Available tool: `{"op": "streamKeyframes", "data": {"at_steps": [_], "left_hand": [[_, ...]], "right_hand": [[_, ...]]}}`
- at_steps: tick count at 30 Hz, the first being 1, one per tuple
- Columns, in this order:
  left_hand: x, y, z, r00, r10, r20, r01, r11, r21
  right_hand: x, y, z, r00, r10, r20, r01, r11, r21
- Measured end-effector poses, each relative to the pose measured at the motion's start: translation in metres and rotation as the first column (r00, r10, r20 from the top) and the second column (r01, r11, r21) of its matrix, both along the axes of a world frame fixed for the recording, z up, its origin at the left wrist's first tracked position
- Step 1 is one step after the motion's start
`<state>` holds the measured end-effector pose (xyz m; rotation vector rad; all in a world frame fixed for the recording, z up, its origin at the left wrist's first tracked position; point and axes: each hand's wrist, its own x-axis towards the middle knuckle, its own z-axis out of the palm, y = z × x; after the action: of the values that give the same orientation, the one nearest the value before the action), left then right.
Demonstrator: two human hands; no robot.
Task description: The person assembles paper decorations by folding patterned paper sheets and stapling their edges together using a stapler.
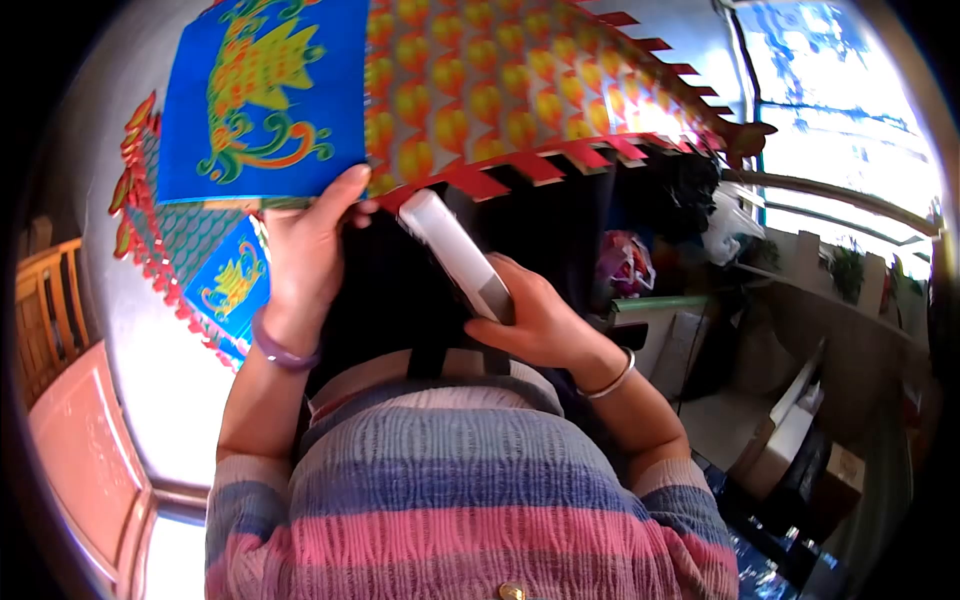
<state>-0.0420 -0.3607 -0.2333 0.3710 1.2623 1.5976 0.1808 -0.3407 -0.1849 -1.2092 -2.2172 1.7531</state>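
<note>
Roof-shaped sheet (460, 80), smooth and faintly shiny like printed card, spans the upper part of the view over a pale surface (165, 400); I cannot tell whether that is a bench or the floor. Its left part is a flat blue panel (265, 100) with yellow, green and orange scrollwork; a straight seam divides this from a tapering field of rounded yellow-orange scales. Slanted red tabs (480, 183) make a toothed fringe along its edges, and a brown curled tip (745, 142) ends the right side.

Left hand (310, 235), with a purple bangle (283, 343) at the wrist, reaches up with its fingers pinched on the panel's lower right corner, thumb on the printed face. Right hand (535, 310), wearing a silvery bangle (612, 375), is bent inward, its fingers wrapped round the near end of a long, smooth, whitish tool (455, 250). The tool slants up and left, its rounded tip close to the fringe; contact is unclear. Toward the surface's left side lies a smaller piece (195, 240) with green scales.
</note>
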Motion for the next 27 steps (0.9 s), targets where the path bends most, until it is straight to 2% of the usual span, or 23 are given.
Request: {"op": "streamKeyframes", "data": {"at_steps": [3, 4, 5, 7, 10, 11, 13, 16, 17, 20, 21, 22, 23, 24, 25, 26, 27], "left_hand": [[-0.008, -0.001, -0.004, 0.999, 0.004, 0.037, -0.005, 0.999, 0.034], [-0.011, -0.002, -0.004, 0.999, -0.007, 0.034, 0.006, 0.999, 0.039], [-0.013, -0.002, -0.006, 0.999, 0.001, 0.036, -0.003, 0.999, 0.035], [-0.021, -0.005, -0.009, 0.999, 0.022, 0.037, -0.023, 1.0, 0.02], [-0.032, -0.008, -0.006, 0.997, 0.012, 0.071, -0.012, 1.0, -0.01], [-0.036, -0.01, -0.006, 0.997, 0.012, 0.083, -0.011, 1.0, -0.013], [-0.045, -0.015, -0.009, 0.998, -0.005, 0.067, 0.005, 1.0, 0.005], [-0.048, -0.017, -0.007, 0.999, 0.022, 0.027, -0.022, 1.0, -0.003], [-0.047, -0.018, -0.008, 0.999, 0.039, 0.032, -0.039, 0.999, -0.005], [-0.037, -0.025, -0.01, 0.994, 0.051, 0.094, -0.046, 0.998, -0.05], [-0.024, -0.029, -0.006, 0.992, -0.011, 0.126, 0.009, 1.0, 0.014], [-0.015, -0.034, -0.004, 0.975, -0.204, 0.083, 0.202, 0.979, 0.032], [0.003, -0.038, 0.003, 0.95, -0.275, 0.146, 0.281, 0.959, -0.021], [0.015, -0.032, 0.011, 0.861, -0.472, 0.189, 0.49, 0.87, -0.061], [0.036, -0.023, 0.02, 0.821, -0.51, 0.258, 0.55, 0.827, -0.117], [0.054, -0.015, 0.017, 0.78, -0.537, 0.32, 0.58, 0.814, -0.048], [0.074, -0.006, 0.012, 0.78, -0.472, 0.412, 0.52, 0.854, -0.008]], "right_hand": [[0.041, 0.01, 0.013, 0.999, -0.038, 0.011, 0.04, 0.977, -0.209], [0.056, 0.01, 0.011, 0.981, -0.192, -0.021, 0.167, 0.895, -0.413], [0.069, 0.013, 0.015, 0.945, -0.308, -0.107, 0.227, 0.857, -0.463], [0.067, 0.023, 0.025, 0.744, -0.599, -0.297, 0.405, 0.758, -0.511], [0.074, 0.043, 0.018, 0.457, -0.762, -0.459, 0.53, 0.648, -0.547], [0.072, 0.05, 0.019, 0.429, -0.755, -0.496, 0.515, 0.655, -0.552], [0.066, 0.055, 0.024, 0.475, -0.749, -0.462, 0.515, 0.662, -0.545], [0.06, 0.058, 0.022, 0.645, -0.696, -0.315, 0.525, 0.704, -0.479], [0.054, 0.057, 0.023, 0.647, -0.707, -0.284, 0.529, 0.685, -0.5], [0.055, 0.057, 0.014, 0.619, -0.699, -0.357, 0.509, 0.704, -0.495], [0.055, 0.055, 0.014, 0.602, -0.702, -0.38, 0.499, 0.703, -0.507], [0.054, 0.054, 0.014, 0.583, -0.705, -0.404, 0.49, 0.702, -0.518], [0.054, 0.053, 0.013, 0.588, -0.703, -0.401, 0.493, 0.704, -0.511], [0.053, 0.052, 0.011, 0.593, -0.701, -0.397, 0.497, 0.706, -0.504], [0.052, 0.051, 0.01, 0.601, -0.697, -0.391, 0.498, 0.709, -0.499], [0.05, 0.049, 0.009, 0.604, -0.699, -0.382, 0.501, 0.707, -0.499], [0.051, 0.047, 0.01, 0.607, -0.698, -0.379, 0.503, 0.707, -0.497]]}}
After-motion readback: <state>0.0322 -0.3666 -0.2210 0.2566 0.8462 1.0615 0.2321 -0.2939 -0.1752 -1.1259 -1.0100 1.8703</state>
